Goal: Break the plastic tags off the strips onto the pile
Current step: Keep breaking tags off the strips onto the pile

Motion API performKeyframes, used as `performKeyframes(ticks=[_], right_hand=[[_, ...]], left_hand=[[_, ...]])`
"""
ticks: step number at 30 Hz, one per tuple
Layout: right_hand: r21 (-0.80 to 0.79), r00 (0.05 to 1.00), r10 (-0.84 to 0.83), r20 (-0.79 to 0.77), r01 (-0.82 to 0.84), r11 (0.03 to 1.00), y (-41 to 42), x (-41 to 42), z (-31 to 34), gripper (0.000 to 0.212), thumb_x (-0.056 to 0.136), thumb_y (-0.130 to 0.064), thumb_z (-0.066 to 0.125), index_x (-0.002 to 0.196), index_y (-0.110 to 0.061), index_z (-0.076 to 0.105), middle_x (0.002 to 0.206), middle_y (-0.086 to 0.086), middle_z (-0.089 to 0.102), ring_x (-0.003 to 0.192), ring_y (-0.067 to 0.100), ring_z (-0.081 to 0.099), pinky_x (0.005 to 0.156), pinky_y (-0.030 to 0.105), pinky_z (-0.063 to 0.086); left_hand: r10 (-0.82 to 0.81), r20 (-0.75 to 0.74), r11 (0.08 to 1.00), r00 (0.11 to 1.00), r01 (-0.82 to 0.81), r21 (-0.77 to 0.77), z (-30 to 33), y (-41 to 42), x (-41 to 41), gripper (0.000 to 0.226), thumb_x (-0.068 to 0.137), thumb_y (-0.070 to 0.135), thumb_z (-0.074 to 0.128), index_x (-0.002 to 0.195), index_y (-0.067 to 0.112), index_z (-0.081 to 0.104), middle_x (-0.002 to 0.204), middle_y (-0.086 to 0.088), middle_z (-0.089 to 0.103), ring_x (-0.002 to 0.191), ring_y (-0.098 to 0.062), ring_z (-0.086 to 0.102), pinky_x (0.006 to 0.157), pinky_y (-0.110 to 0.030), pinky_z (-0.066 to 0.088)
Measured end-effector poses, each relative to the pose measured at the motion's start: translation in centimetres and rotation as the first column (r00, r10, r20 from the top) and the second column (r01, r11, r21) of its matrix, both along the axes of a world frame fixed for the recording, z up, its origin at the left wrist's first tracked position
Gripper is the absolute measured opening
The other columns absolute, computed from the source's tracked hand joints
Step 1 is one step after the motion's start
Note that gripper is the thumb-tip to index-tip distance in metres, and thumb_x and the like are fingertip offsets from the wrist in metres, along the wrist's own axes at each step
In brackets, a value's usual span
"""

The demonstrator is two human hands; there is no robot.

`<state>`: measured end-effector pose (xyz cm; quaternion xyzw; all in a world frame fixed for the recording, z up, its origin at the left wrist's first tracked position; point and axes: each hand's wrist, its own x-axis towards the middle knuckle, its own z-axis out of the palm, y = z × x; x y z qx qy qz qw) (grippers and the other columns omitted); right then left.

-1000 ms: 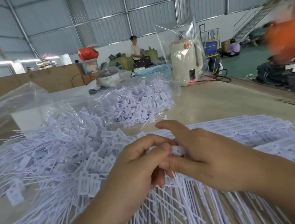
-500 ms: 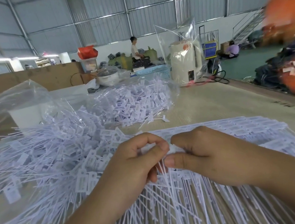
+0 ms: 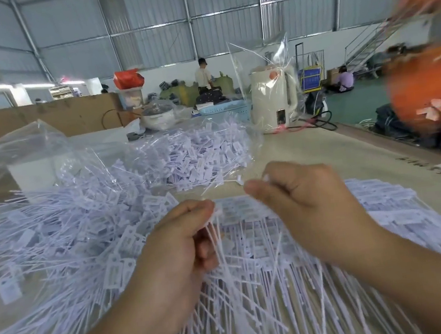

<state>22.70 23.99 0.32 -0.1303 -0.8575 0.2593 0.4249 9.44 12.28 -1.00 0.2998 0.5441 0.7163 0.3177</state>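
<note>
Near you on the table [image 3: 336,153], both of your hands work over a big spread of white plastic. Your left hand [image 3: 178,243] curls round a bunch of thin tails from a strip [image 3: 216,238] and holds them tight. Your right hand [image 3: 301,207] is up a little higher, and its thumb and finger pinch something small and white, likely one tag [image 3: 266,179], but it is too blurry to be sure. The two hands are apart, not touching. More strips [image 3: 383,203] with tags on them lie flat to the right, under your right arm. The pile [image 3: 57,240] of loose tags sits to the left, just beside your left hand. A clear bag [image 3: 199,155] with more tags lies farther away. These tags look very light and thin. I think the tails bend easily, but the little join snaps when you twist it. Pinch each tag on its flat head, close to the join, and hold the strip tight right next to it. The plastic may be slippery, so grip firmly. A light tag could fly off, so drop it low over the pile.
</note>
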Motion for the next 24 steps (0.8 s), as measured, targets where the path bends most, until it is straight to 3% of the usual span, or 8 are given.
performKeyframes(ticks=[4, 6, 8, 10, 12, 15, 19, 24], right_hand=[[-0.061, 0.994, 0.103, 0.047, -0.100, 0.993, 1.5, 0.8, 0.4, 0.044, 0.085, -0.058, 0.047, 0.067, -0.019, 0.045, 0.052, -0.006, 0.039, 0.045, 0.005, 0.034, 0.045, 0.024, 0.031], [-0.048, 0.960, 0.203, 0.193, -0.197, 0.979, 0.9, 0.6, -0.2, 0.032, 0.088, -0.061, 0.046, 0.091, -0.030, 0.053, 0.051, -0.008, 0.046, 0.041, 0.004, 0.037, 0.041, 0.020, 0.030], [-0.003, 0.921, 0.265, 0.286, -0.276, 0.961, -0.1, 0.2, -0.8, 0.028, 0.093, -0.059, 0.046, 0.114, -0.040, 0.044, 0.056, -0.019, 0.055, 0.042, 0.003, 0.046, 0.043, 0.013, 0.034], [0.000, 0.895, 0.298, 0.331, -0.316, 0.949, -0.7, -0.1, -1.1, 0.044, 0.091, -0.062, 0.046, 0.127, -0.042, 0.033, 0.076, -0.018, 0.067, 0.064, 0.006, 0.063, 0.061, 0.026, 0.051], [-0.016, 0.886, 0.303, 0.350, -0.318, 0.948, -0.8, -0.1, -1.1, 0.055, 0.090, -0.066, 0.043, 0.136, -0.044, 0.023, 0.094, -0.012, 0.069, 0.081, 0.009, 0.066, 0.073, 0.038, 0.053], [-0.004, 0.880, 0.281, 0.383, -0.303, 0.953, -0.9, -0.1, -1.1, 0.066, 0.085, -0.070, 0.039, 0.141, -0.044, 0.016, 0.093, -0.010, 0.070, 0.082, 0.006, 0.066, 0.075, 0.034, 0.052], [0.034, 0.897, 0.268, 0.352, -0.298, 0.954, -1.0, -0.3, -1.3, 0.067, 0.085, -0.064, 0.042, 0.143, -0.033, 0.025, 0.074, -0.036, 0.061, 0.062, -0.010, 0.058, 0.058, 0.009, 0.041], [0.004, 0.892, 0.246, 0.379, -0.267, 0.964, -0.5, 0.0, -0.9, 0.049, 0.086, -0.073, 0.042, 0.119, -0.037, 0.045, 0.071, -0.012, 0.063, 0.057, 0.005, 0.056, 0.053, 0.028, 0.044]], left_hand=[[0.024, -0.143, 1.000, 0.989, -0.025, -0.003, 0.6, -0.4, -0.8, 0.016, 0.072, 0.031, 0.070, 0.062, 0.019, 0.067, 0.056, -0.010, 0.047, 0.039, -0.014, 0.036, 0.038, -0.022, 0.032], [-0.012, -0.283, 0.999, 0.959, 0.003, -0.036, 0.5, -0.6, -0.4, 0.027, 0.064, 0.047, 0.069, 0.073, 0.022, 0.070, 0.055, -0.010, 0.051, 0.041, -0.016, 0.040, 0.041, -0.024, 0.034], [-0.051, -0.373, 0.998, 0.926, 0.030, -0.062, 0.3, -0.7, 0.3, 0.032, 0.062, 0.055, 0.064, 0.077, 0.027, 0.071, 0.049, -0.004, 0.052, 0.041, -0.015, 0.046, 0.042, -0.025, 0.037], [-0.084, -0.373, 0.996, 0.924, 0.062, -0.069, 0.4, -0.8, 0.9, 0.026, 0.067, 0.052, 0.064, 0.076, 0.027, 0.070, 0.047, -0.001, 0.052, 0.042, -0.014, 0.049, 0.043, -0.025, 0.041], [-0.104, -0.364, 0.993, 0.926, 0.078, -0.086, 0.4, -0.6, 0.8, 0.014, 0.079, 0.040, 0.065, 0.077, 0.027, 0.069, 0.047, 0.000, 0.052, 0.044, -0.014, 0.052, 0.044, -0.025, 0.043], [-0.136, -0.345, 0.988, 0.929, 0.101, -0.118, 0.3, -0.5, 0.4, 0.012, 0.089, 0.032, 0.061, 0.080, 0.029, 0.070, 0.048, -0.001, 0.054, 0.047, -0.017, 0.055, 0.048, -0.026, 0.045], [-0.227, -0.334, 0.972, 0.915, 0.193, -0.132, 0.2, -0.6, 0.2, 0.012, 0.082, 0.036, 0.071, 0.087, 0.026, 0.071, 0.053, -0.004, 0.058, 0.048, -0.017, 0.056, 0.049, -0.026, 0.045], [-0.183, -0.327, 0.983, 0.927, 0.162, -0.089, 0.2, -0.6, -0.6, 0.008, 0.087, 0.016, 0.067, 0.084, 0.021, 0.072, 0.050, -0.007, 0.055, 0.043, -0.015, 0.053, 0.043, -0.023, 0.043]])
